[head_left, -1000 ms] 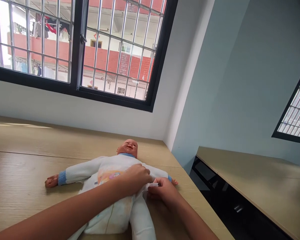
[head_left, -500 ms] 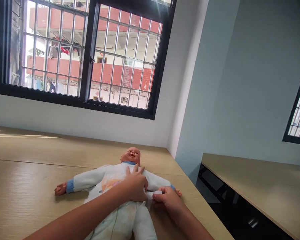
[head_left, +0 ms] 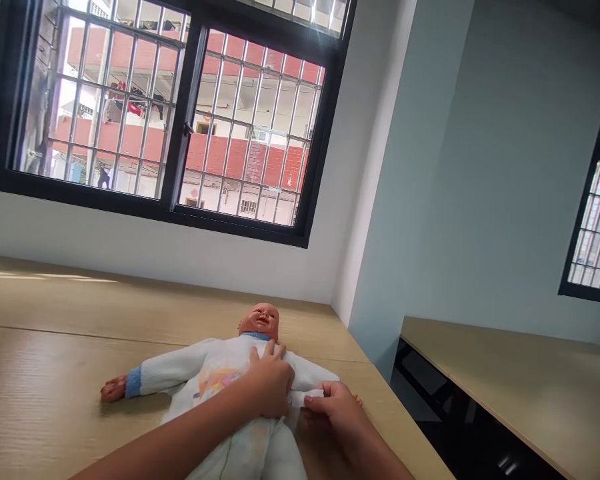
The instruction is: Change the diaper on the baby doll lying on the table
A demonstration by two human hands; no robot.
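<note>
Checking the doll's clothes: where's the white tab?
In the head view, the white tab is pinched by the right hand, beside the left hand on the doll.

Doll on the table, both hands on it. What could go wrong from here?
The white tab is pinched only by the right hand, so it might slip free. The doll has one hand lying close to the table edge, so a shove could push that arm over.

barred window (head_left: 185,113), white wall (head_left: 155,250) — wooden desk (head_left: 480,373)
</note>
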